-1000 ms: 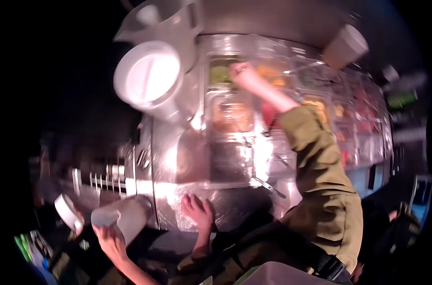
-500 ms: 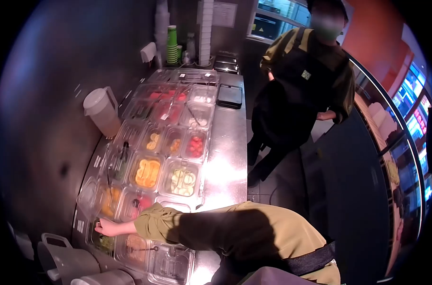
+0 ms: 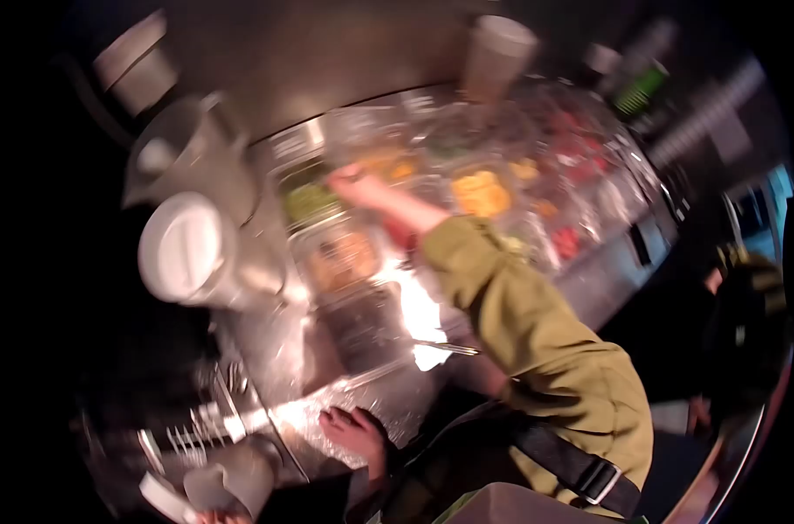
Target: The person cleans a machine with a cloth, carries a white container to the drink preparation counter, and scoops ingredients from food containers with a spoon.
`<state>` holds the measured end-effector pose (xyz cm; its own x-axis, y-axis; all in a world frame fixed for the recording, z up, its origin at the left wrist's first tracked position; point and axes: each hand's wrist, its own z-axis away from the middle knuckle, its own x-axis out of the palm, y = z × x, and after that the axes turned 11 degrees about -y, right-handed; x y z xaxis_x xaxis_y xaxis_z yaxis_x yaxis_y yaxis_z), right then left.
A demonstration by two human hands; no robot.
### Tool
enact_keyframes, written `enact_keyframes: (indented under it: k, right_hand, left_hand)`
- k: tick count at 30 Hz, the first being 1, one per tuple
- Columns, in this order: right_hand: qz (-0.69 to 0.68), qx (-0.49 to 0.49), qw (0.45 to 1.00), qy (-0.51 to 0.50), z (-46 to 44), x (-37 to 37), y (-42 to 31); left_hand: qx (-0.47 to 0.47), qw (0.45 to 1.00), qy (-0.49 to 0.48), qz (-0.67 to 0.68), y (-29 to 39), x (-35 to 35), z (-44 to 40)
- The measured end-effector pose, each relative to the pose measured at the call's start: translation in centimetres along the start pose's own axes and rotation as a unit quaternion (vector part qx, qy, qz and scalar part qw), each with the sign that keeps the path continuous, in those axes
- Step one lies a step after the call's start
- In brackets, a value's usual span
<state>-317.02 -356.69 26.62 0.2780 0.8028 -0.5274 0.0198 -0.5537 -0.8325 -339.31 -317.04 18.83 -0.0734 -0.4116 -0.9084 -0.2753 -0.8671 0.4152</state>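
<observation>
My right hand [image 3: 353,185], in an olive sleeve, reaches over the food containers. Its blurred fingers look closed at the edge of a clear container of green pieces [image 3: 310,203]; whatever they hold is hidden. Beside it stands a container of pinkish-brown food [image 3: 343,260]. A container of orange pieces [image 3: 388,166] lies just beyond the hand. Near the counter's front edge, my left hand [image 3: 353,432] has its fingers spread, holding nothing visible. A thin metal utensil handle [image 3: 449,348] sticks out between the two hands.
Pale pitchers [image 3: 183,240] stand left of the containers, with another pitcher [image 3: 493,52] behind. Green stacked cups [image 3: 642,89] are at the far right. A co-worker [image 3: 751,306] stands at right. At bottom left, another hand [image 3: 218,517] shows beside a jug [image 3: 231,480].
The view has swung left and down, bringing my left hand and the pitchers into sight. My right hand stays by the green container. The picture has blurred.
</observation>
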Motion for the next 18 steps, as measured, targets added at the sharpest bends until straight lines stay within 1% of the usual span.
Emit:
enact_keyframes:
  k: [1, 2, 3, 4, 6, 7, 9, 10, 12, 15, 18]
  right_hand:
    - [0.184, 0.040, 0.975, -0.116, -0.6, -0.7, -1.1]
    - [0.182, -0.018, 0.978, -0.102, -0.5, -0.1, -1.5]
    - [0.193, -0.068, 0.975, -0.090, -0.4, 0.8, -1.0]
    - [0.155, -0.047, 0.982, -0.099, -0.8, 2.3, -1.1]
    - [0.075, 0.002, 0.992, -0.099, -1.2, 2.1, -2.2]
    - [0.074, -0.063, 0.993, -0.072, -1.5, 1.4, -3.1]
    - [0.125, -0.035, 0.985, -0.115, -1.9, -0.8, -6.2]
    - [0.124, -0.032, 0.983, -0.132, -2.0, -1.3, -6.7]
    - [0.122, -0.017, 0.978, -0.166, -1.7, -2.0, -6.5]
    - [0.223, -0.058, 0.957, -0.178, -1.7, -0.6, -3.3]
    - [0.180, -0.041, 0.978, -0.097, -2.7, -2.4, -3.2]
  left_hand:
    - [0.000, 0.999, -0.008, -0.031, -0.8, 0.1, -0.1]
    - [-0.010, 0.999, -0.011, -0.033, -0.2, -1.4, -0.1]
    - [-0.017, 0.999, -0.021, -0.020, 0.0, -1.5, -0.1]
    - [-0.032, 0.999, -0.022, -0.019, -0.4, -1.2, -0.2]
    - [-0.045, 0.998, -0.022, -0.026, 0.0, -1.3, -0.2]
    - [-0.050, 0.998, -0.026, -0.025, 0.3, -1.4, -0.1]
    - [-0.039, 0.998, -0.037, -0.027, 0.4, -2.2, -0.4]
    - [-0.043, 0.998, -0.044, -0.030, 0.3, -2.1, -0.4]
    - [-0.040, 0.998, -0.037, -0.025, 0.5, -2.2, -0.6]
    - [-0.043, 0.998, -0.035, -0.035, 0.7, -2.4, -0.6]
    - [-0.030, 0.999, -0.027, -0.031, 0.4, -2.2, -0.6]
